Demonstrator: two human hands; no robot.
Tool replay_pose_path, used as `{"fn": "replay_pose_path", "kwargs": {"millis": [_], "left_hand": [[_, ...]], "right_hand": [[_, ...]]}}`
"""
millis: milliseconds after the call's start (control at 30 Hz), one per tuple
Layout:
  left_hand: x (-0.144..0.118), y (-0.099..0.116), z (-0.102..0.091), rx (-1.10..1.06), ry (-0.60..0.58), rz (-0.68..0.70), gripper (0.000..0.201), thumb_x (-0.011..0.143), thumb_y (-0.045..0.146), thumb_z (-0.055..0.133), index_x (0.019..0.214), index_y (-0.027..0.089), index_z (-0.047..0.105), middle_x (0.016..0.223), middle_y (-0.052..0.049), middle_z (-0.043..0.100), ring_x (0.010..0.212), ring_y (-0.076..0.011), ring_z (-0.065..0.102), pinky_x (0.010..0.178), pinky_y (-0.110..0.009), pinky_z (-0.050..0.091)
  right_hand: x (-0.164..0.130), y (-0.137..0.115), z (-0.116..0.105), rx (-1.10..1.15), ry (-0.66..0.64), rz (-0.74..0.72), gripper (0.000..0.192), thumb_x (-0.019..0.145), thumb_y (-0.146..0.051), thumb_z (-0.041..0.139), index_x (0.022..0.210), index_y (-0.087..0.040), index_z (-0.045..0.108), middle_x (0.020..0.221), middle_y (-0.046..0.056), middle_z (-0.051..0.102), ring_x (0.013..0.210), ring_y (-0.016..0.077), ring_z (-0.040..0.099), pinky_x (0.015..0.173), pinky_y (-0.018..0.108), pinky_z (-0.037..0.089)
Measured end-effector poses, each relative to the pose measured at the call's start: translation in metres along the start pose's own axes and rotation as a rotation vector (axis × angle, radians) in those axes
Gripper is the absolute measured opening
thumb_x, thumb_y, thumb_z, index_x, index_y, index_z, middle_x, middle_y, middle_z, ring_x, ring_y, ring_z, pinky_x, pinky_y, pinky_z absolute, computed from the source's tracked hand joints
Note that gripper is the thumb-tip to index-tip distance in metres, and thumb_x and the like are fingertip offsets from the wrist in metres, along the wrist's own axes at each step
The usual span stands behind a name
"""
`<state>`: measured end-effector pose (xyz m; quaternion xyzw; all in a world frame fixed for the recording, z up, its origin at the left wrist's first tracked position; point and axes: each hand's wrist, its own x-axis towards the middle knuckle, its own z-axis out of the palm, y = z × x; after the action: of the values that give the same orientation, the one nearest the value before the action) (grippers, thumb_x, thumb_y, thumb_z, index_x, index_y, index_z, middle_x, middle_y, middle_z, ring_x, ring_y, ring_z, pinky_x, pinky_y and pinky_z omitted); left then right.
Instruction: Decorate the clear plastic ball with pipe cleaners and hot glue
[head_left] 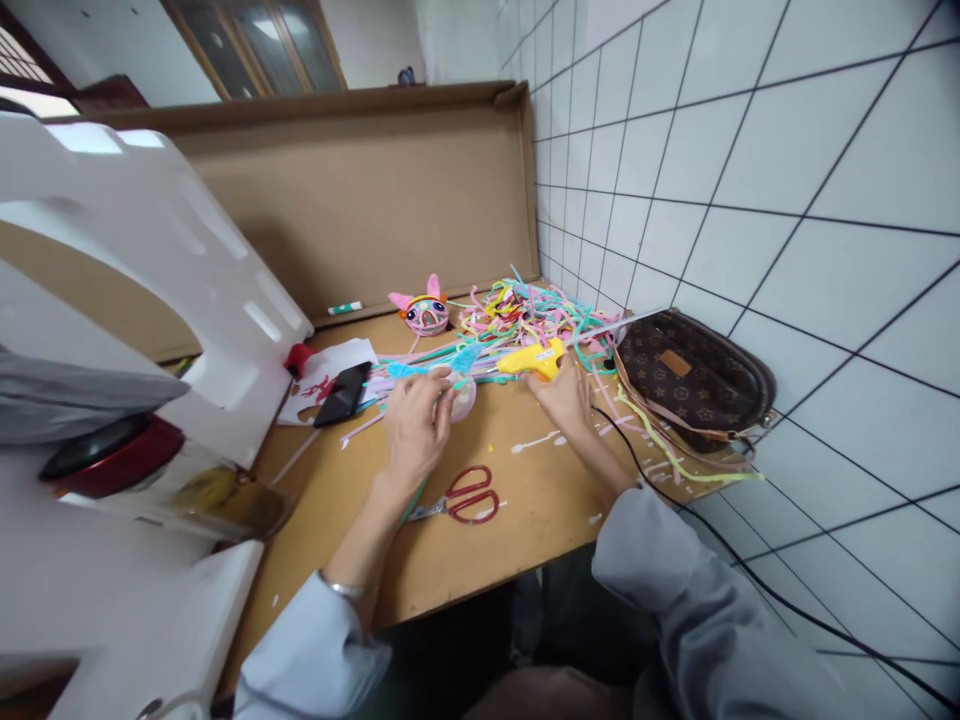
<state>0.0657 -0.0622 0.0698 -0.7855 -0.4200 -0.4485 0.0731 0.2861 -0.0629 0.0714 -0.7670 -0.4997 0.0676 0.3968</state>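
Evidently, the right hand (561,395) grasped a yellow glue gun (531,359) near twelve o'clock, its nozzle aimed toward nine, where the left hand (420,415) hovered over the table (540,515). The left fingers bunched against a pale round piece (466,400); whether they pinched it could not be told. Good handling probably meant steadying the piece, keeping fingertips off the nozzle, and leaving the black cord (622,432) slack toward five o'clock. Scissors (451,497) lay at six.

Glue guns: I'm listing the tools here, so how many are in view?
1: the yellow glue gun, held in the person's right hand, on the near side of the tangled strands. Others could be hidden beneath that tangle.
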Motion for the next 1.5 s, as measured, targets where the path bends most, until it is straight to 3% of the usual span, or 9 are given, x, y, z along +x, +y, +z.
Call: {"fn": "replay_pose_path", "kwargs": {"millis": [167,267,400,533,800,1500], "left_hand": [[-0.004,-0.015,0.014,0.207,-0.108,0.072,0.014,0.095,0.024,0.053,0.093,0.021,0.067,0.116,-0.01,0.075,0.108,-0.0296,0.055,0.089,-0.044,0.039],[-0.01,-0.024,0.015,0.254,-0.16,0.082,0.015,0.095,0.023,0.052,0.096,0.021,0.067,0.118,-0.01,0.074,0.109,-0.0309,0.054,0.088,-0.044,0.039],[-0.017,-0.035,0.007,0.179,-0.118,0.029,0.018,0.097,0.025,0.046,0.096,0.019,0.063,0.113,-0.012,0.072,0.105,-0.0279,0.057,0.091,-0.043,0.042],[-0.024,-0.041,-0.001,0.1,-0.04,-0.065,0.015,0.097,0.027,0.046,0.091,0.019,0.058,0.105,-0.012,0.068,0.099,-0.0243,0.059,0.09,-0.039,0.046],[-0.025,-0.034,-0.01,0.007,-0.069,-0.138,0.015,0.098,0.027,0.044,0.09,0.021,0.054,0.106,-0.01,0.066,0.102,-0.0224,0.061,0.093,-0.038,0.048],[-0.023,-0.027,-0.011,-0.041,-0.111,-0.155,0.016,0.098,0.026,0.043,0.09,0.021,0.055,0.11,-0.012,0.066,0.106,-0.0219,0.061,0.098,-0.04,0.049]], "right_hand": [[0.014,-0.029,0.003,-0.041,0.056,-0.117,0.046,0.082,-0.038,0.068,0.118,-0.012,0.057,0.105,0.018,0.073,0.096,0.0315,0.07,0.078,0.036,0.051],[0.015,-0.033,0.015,-0.025,0.095,-0.159,0.041,0.084,-0.032,0.063,0.118,-0.01,0.056,0.108,0.019,0.072,0.099,0.0305,0.069,0.081,0.036,0.05],[0.012,-0.021,0.03,0.062,0.12,-0.179,0.037,0.082,-0.03,0.06,0.115,-0.012,0.058,0.105,0.017,0.073,0.097,0.0303,0.069,0.082,0.037,0.051],[0.01,-0.009,0.036,0.107,0.046,-0.23,0.032,0.079,-0.03,0.06,0.106,-0.014,0.062,0.101,0.017,0.074,0.097,0.0305,0.069,0.084,0.037,0.051],[-0.001,-0.003,0.056,0.098,-0.03,-0.389,0.032,0.078,-0.032,0.059,0.106,-0.016,0.059,0.095,0.015,0.073,0.09,0.0306,0.068,0.077,0.038,0.052],[-0.001,0.003,0.056,0.013,-0.003,-0.415,0.023,0.079,-0.031,0.054,0.097,-0.017,0.06,0.085,0.013,0.071,0.08,0.0289,0.066,0.07,0.035,0.048]]}}
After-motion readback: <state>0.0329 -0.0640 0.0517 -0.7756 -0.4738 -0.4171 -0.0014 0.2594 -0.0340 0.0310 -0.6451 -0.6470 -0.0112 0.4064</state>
